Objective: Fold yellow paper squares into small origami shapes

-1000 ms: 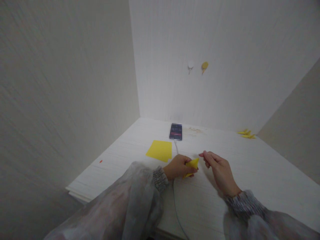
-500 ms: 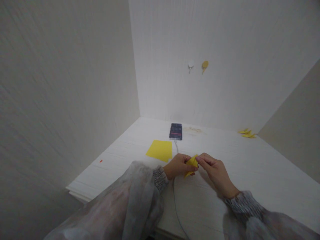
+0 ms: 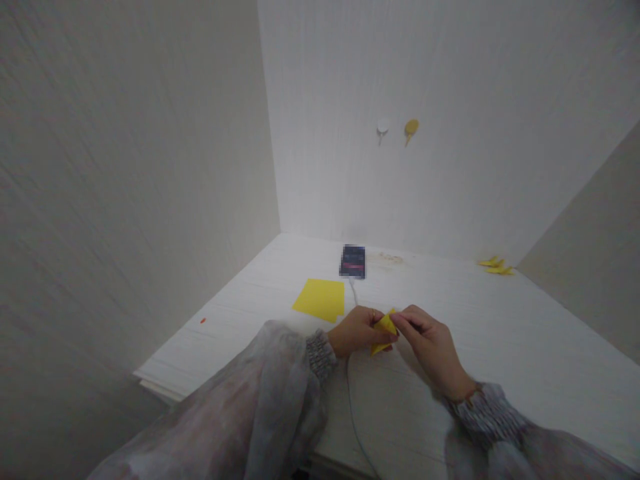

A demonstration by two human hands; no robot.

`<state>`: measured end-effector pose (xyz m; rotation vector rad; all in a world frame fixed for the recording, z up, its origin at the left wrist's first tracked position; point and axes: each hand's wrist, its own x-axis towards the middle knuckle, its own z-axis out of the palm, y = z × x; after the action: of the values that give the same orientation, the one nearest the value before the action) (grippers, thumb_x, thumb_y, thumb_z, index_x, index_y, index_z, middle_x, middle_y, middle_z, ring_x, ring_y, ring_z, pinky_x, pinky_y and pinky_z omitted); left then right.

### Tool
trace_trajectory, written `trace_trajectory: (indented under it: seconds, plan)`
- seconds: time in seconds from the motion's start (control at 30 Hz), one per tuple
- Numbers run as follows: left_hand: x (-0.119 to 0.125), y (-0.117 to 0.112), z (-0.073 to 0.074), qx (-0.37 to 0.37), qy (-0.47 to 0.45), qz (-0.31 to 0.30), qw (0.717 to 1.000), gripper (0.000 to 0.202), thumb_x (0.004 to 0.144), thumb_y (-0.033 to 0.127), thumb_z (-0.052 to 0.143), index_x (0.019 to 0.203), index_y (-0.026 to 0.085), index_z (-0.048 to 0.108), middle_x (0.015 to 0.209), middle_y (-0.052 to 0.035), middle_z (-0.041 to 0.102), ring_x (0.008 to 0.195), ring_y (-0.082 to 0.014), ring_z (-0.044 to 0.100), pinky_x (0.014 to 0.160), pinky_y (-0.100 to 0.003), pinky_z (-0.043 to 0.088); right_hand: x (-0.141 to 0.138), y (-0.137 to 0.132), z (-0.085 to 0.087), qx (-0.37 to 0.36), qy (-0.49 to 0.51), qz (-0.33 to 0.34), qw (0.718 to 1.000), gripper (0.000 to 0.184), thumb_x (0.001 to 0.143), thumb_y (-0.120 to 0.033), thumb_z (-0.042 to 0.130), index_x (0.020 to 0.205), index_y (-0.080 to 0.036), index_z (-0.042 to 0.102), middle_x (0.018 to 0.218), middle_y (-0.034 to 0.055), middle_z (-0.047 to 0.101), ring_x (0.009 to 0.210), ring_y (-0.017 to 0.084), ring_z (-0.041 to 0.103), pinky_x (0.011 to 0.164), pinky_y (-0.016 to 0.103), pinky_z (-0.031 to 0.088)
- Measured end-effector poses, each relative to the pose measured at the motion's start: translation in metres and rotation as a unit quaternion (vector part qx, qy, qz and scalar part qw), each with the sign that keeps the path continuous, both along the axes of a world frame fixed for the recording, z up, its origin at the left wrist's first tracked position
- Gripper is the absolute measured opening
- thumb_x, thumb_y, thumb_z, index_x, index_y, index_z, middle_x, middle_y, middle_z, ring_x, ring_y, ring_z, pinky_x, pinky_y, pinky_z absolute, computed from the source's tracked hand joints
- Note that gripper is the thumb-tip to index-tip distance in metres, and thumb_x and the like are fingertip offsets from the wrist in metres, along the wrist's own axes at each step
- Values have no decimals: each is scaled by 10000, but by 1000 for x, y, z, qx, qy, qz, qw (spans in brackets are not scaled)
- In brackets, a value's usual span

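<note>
Between my two hands is a small piece of folded yellow paper (image 3: 384, 327), held just above the white tabletop. My left hand (image 3: 357, 331), with a ring on one finger, is closed on its left side, thumb across the front. The thumb and fingertips of my right hand (image 3: 429, 343) pinch the paper's upper right edge. Part of the folds is hidden by my fingers. Flat yellow sheets (image 3: 320, 299) lie on the table to the left, beyond my left wrist.
A phone-like device (image 3: 353, 261) with a blurred screen lies near the back wall, its grey cable (image 3: 351, 407) running under my left hand toward the front edge. Several folded yellow paper pieces (image 3: 496, 267) sit at the back right. Two hooks (image 3: 411, 127) are on the wall. An orange speck (image 3: 203, 321) lies left.
My right fingertips have shifted slightly along the top edge of the folded paper. Both hands otherwise stay in nearly the same place.
</note>
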<state>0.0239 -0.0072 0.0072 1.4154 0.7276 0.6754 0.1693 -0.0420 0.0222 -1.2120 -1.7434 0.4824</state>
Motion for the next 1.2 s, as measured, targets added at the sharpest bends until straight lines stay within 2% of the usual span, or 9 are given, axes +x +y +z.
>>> trace_trajectory:
  seconds: [0.1,0.3,0.5,0.63,0.77,0.87,1.2]
  plan:
    - [0,0,1,-1,-13,6,1000,292,536,343,667,673,103,572,589,-4,568,513,-95,523,528,-230,414,-1,0,1,15,-5,-4,1000,229,779,-318,472,634,-186,589,608,10,504,586,139,479,541,252,379]
    - [1,2,0,-22,-62,38,997,318,512,341,686,689,109,558,592,14,559,521,-93,528,578,-257,430,3,3,-3,11,9,47,999,149,750,-297,514,699,-188,603,669,18,537,639,147,511,599,262,408]
    - [4,3,-2,5,-97,71,993,397,474,282,718,749,126,477,654,-7,583,586,-116,559,597,-268,432,2,4,-3,-18,17,33,999,197,756,-318,496,649,-184,593,621,11,546,597,139,503,572,260,395]
    - [5,3,-1,32,-91,109,989,484,423,277,743,751,150,411,641,23,550,572,-107,541,565,-252,423,0,4,-3,-46,21,12,999,224,756,-345,487,625,-178,560,599,3,534,580,136,487,556,258,385]
    - [5,2,1,36,-95,96,990,508,406,289,750,754,152,405,649,37,522,576,-91,516,565,-237,413,1,5,-7,-58,46,-7,997,223,758,-368,479,650,-178,522,601,-1,522,572,133,476,530,248,376]
    - [5,2,2,36,-113,90,989,478,459,295,729,787,151,414,648,42,510,579,-81,509,579,-232,409,1,6,-9,-55,51,-19,997,223,761,-371,469,663,-177,515,612,2,525,572,132,474,524,244,371]
    - [6,5,-3,26,-109,80,990,409,524,264,694,808,145,425,658,32,524,598,-91,520,610,-251,406,0,6,-10,-69,43,-8,997,228,756,-361,474,626,-176,498,580,-7,517,548,126,461,501,235,349]
